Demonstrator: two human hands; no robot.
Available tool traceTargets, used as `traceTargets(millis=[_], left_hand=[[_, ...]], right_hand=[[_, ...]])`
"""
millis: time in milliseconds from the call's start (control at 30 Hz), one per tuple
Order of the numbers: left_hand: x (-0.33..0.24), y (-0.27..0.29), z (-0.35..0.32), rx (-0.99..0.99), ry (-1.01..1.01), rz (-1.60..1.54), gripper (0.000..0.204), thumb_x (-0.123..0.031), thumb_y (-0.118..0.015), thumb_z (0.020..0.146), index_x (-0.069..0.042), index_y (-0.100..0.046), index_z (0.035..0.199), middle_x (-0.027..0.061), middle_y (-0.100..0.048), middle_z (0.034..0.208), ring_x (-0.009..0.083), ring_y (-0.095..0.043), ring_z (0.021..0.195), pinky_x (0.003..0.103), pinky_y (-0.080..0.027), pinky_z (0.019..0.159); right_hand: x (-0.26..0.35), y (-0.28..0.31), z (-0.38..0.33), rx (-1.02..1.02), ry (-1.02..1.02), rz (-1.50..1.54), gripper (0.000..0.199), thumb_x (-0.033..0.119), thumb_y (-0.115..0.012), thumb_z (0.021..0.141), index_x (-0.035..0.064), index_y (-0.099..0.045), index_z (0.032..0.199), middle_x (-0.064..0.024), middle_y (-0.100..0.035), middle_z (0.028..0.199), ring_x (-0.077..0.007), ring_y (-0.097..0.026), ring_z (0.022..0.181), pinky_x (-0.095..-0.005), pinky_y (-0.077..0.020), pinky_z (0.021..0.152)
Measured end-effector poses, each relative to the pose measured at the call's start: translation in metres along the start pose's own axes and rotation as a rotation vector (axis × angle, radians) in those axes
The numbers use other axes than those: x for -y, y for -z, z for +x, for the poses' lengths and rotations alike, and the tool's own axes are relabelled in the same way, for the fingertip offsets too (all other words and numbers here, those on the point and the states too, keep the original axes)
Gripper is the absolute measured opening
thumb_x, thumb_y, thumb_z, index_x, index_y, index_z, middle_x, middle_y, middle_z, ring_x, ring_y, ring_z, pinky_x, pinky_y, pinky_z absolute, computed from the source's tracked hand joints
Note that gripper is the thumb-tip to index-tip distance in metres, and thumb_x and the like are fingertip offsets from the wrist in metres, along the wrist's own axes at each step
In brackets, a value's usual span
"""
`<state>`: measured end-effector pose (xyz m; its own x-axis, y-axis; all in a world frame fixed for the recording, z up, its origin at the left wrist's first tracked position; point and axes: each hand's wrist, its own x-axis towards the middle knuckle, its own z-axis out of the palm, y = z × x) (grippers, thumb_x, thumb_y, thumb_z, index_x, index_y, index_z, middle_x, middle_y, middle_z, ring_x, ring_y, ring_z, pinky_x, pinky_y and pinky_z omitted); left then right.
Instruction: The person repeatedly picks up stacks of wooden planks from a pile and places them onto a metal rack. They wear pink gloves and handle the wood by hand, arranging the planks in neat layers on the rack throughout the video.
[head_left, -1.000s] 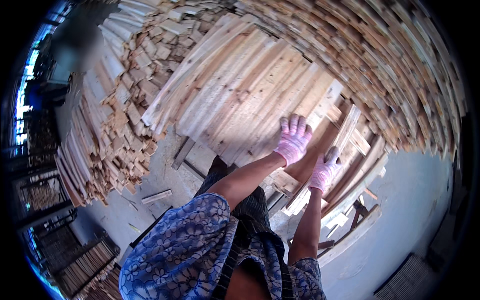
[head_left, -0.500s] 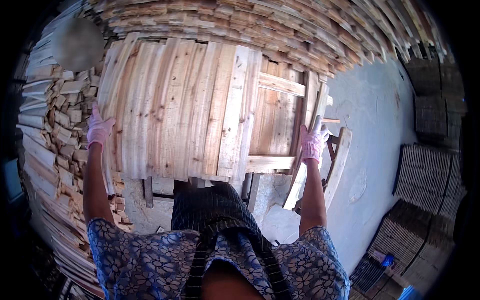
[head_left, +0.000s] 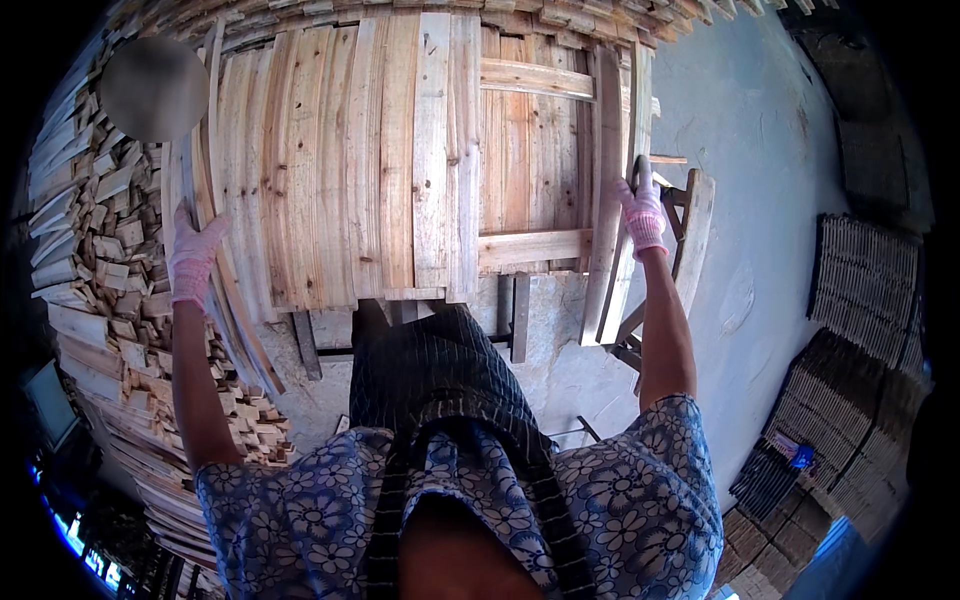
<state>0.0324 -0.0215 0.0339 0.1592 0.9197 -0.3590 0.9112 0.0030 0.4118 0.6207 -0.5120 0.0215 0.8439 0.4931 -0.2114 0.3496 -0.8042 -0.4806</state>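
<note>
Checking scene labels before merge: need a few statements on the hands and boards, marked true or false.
1. The left hand is at the left side of the row of boards. True.
2. The right hand is bare. False: it wears a pink-and-white glove.
3. Two wooden crosspieces show right of the row of boards. True.
4. Both hands are together on one board. False: they are far apart, with the row of boards between them.
5. The apron is dark with thin light stripes. True.

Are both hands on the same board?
No, the left hand is at the leftmost boards, while the right hand is at a board on the far right.
</note>
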Motion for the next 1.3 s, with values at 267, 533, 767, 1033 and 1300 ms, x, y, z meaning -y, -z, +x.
traceTargets(millis=[267, 533, 767, 1033, 1300], left_hand=[[-0.126, -0.069, -0.047, -0.101, 0.05, 0.306, 0.105, -0.045, -0.082, 0.075, -0.005, -0.027, 0.156, 0.0311, -0.046, 0.148, 0.0413, -0.051, 0.134, 0.045, -0.044, 0.111], [-0.04, -0.025, -0.034, -0.097, 0.011, -0.474, 0.093, -0.031, -0.086, 0.073, 0.0, -0.04, 0.147, 0.0209, -0.062, 0.131, 0.0302, -0.064, 0.116, 0.04, -0.049, 0.103], [0.038, -0.008, -0.181, -0.129, 0.058, -1.457, 0.066, -0.025, -0.086, 0.08, -0.003, -0.056, 0.134, 0.0091, -0.069, 0.111, 0.0204, -0.066, 0.104, 0.037, -0.054, 0.094], [0.075, -0.135, -0.272, -0.154, 0.411, -1.87, 0.033, -0.024, -0.079, 0.087, -0.007, -0.065, 0.111, 0.0047, -0.067, 0.102, 0.0204, -0.066, 0.095, 0.038, -0.057, 0.085], [0.028, -0.19, -0.211, -0.114, 0.565, -2.145, 0.048, -0.015, -0.077, 0.088, -0.004, -0.057, 0.13, 0.0098, -0.068, 0.118, 0.0258, -0.067, 0.108, 0.044, -0.058, 0.095]], right_hand=[[0.021, -0.033, -0.002, -0.103, -0.058, -0.221, 0.078, 0.036, -0.065, 0.095, 0.0236, -0.023, 0.16, -0.0317, -0.05, 0.132, -0.0503, -0.056, 0.119, -0.0509, -0.0471, 0.101], [0.119, -0.001, -0.049, 0.498, -0.106, 0.578, 0.083, 0.01, -0.07, 0.091, 0.0128, -0.027, 0.161, -0.0144, -0.051, 0.147, -0.0231, -0.058, 0.123, -0.0338, -0.0488, 0.102], [0.299, -0.096, -0.039, 0.592, 0.712, -0.014, 0.079, 0.022, -0.076, 0.085, 0.0301, -0.04, 0.154, -0.0207, -0.054, 0.132, -0.0373, -0.053, 0.126, -0.0416, -0.045, 0.106], [0.331, -0.197, -0.072, 0.271, 1.051, -0.645, 0.075, 0.042, -0.069, 0.09, 0.035, -0.033, 0.155, -0.0168, -0.053, 0.134, -0.0381, -0.055, 0.117, -0.0534, -0.0458, 0.098], [0.408, -0.183, -0.017, 0.377, 0.979, -0.588, 0.083, 0.036, -0.072, 0.088, 0.0354, -0.029, 0.158, -0.0197, -0.051, 0.133, -0.0427, -0.051, 0.12, -0.0542, -0.0431, 0.104]])
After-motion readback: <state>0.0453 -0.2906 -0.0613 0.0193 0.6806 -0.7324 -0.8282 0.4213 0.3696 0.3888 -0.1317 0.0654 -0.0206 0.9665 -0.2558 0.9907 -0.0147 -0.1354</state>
